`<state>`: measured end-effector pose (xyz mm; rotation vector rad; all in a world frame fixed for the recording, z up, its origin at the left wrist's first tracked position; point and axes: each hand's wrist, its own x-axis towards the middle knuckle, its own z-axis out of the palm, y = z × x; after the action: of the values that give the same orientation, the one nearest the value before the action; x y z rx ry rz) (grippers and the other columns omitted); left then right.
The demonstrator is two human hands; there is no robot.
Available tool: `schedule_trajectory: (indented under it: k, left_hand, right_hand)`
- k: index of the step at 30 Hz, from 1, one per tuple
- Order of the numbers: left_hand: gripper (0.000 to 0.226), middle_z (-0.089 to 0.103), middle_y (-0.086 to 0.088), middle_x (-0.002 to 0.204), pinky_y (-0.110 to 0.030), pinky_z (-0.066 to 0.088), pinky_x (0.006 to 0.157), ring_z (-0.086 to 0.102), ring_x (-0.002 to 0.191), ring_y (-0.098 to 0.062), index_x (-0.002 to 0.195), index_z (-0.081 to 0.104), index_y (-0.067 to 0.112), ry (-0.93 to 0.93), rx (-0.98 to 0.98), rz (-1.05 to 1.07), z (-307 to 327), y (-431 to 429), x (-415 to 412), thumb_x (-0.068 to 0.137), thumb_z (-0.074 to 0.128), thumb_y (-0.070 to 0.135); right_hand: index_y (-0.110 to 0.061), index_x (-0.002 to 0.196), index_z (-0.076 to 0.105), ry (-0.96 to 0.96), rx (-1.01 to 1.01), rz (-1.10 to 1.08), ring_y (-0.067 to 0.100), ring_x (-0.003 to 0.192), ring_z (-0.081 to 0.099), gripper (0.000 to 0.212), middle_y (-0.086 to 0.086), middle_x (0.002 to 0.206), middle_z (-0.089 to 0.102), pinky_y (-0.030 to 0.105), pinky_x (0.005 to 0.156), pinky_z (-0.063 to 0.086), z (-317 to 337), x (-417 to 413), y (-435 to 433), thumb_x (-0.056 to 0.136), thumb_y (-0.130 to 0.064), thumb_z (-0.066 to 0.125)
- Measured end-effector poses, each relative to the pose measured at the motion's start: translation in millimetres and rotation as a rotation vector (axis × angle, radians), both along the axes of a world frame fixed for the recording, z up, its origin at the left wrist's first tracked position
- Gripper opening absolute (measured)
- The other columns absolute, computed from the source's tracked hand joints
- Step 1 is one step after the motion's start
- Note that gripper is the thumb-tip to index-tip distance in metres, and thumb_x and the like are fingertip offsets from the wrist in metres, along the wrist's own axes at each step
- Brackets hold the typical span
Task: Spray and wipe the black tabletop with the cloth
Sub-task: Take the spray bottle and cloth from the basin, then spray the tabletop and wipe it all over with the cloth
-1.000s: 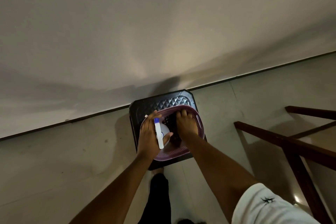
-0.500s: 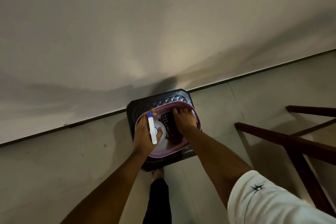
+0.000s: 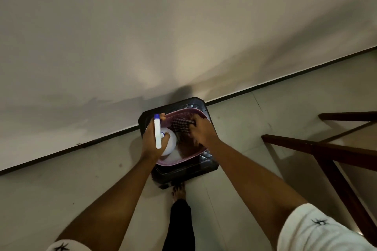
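Observation:
A small black table [image 3: 201, 166] stands on the floor against the wall. On it sits a pink plastic basket [image 3: 184, 160]. My left hand [image 3: 152, 142] grips a white spray bottle [image 3: 168, 141] with a blue-tipped nozzle, held over the basket's left side. My right hand [image 3: 201, 131] reaches into the basket and pinches a dark checked cloth [image 3: 180, 125], which is partly lifted. Most of the tabletop is hidden under the basket.
A pale wall fills the upper view, meeting the tiled floor [image 3: 61, 189] along a dark skirting line. A dark wooden frame [image 3: 326, 149] stands to the right. My bare foot [image 3: 178, 190] and dark trouser leg are just in front of the table.
My left hand has raised the spray bottle a little out of the basket. My right hand has closed on the checked cloth and pulled it up; the view has shifted closer.

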<state>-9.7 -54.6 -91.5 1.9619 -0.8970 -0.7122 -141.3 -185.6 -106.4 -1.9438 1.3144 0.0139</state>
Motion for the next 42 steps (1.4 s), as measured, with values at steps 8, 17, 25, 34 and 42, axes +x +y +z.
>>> schedule_trajectory:
  k: [8,17,25,34,42]
  left_hand:
    - [0.058,0.059,-0.014,0.11,-0.025,0.052,0.084,0.059,0.095,-0.017,0.126,0.05,0.002,0.062,-0.259,0.294,107,55,-49,0.077,0.061,0.029]
    - [0.045,0.064,0.006,0.109,-0.039,0.048,0.096,0.061,0.11,-0.023,0.108,0.059,0.031,-0.069,-0.468,0.157,204,180,-196,0.074,0.051,0.002]
    - [0.032,0.066,-0.007,0.103,-0.038,0.054,0.088,0.064,0.098,-0.018,0.108,0.063,0.011,0.093,-0.431,0.053,221,273,-332,0.076,0.057,0.014]
    - [0.032,0.066,0.016,0.093,-0.006,0.046,0.079,0.061,0.096,0.004,0.101,0.061,0.021,0.141,-0.351,-0.29,238,349,-446,0.075,0.057,0.002]
    - [0.03,0.07,0.016,0.1,-0.042,0.053,0.092,0.065,0.102,-0.014,0.1,0.066,0.03,0.221,-0.193,-0.507,237,400,-528,0.074,0.062,0.015]
  right_hand:
    - [-0.003,0.1,0.065,-1.0,0.771,-0.738,0.036,0.103,0.06,0.025,0.019,0.103,0.067,0.042,0.087,0.05,103,-86,57,0.076,-0.012,0.068]
    - [-0.008,0.111,0.063,-1.349,1.131,-0.838,0.035,0.1,0.059,0.038,0.018,0.107,0.065,0.05,0.097,0.042,201,-253,183,0.09,-0.035,0.047]
    - [-0.004,0.133,0.051,-1.379,1.187,-0.817,0.042,0.123,0.052,0.073,0.025,0.131,0.056,0.057,0.107,0.037,236,-389,296,0.071,-0.03,0.08]
    - [0.006,0.128,0.05,-1.392,0.95,-1.12,0.041,0.117,0.056,0.078,0.028,0.124,0.06,0.059,0.087,0.048,252,-487,415,0.056,0.001,0.08]
    - [0.0,0.134,0.048,-1.666,0.73,-1.344,0.039,0.12,0.052,0.056,0.024,0.129,0.058,0.051,0.106,0.036,254,-592,513,0.082,-0.021,0.055]
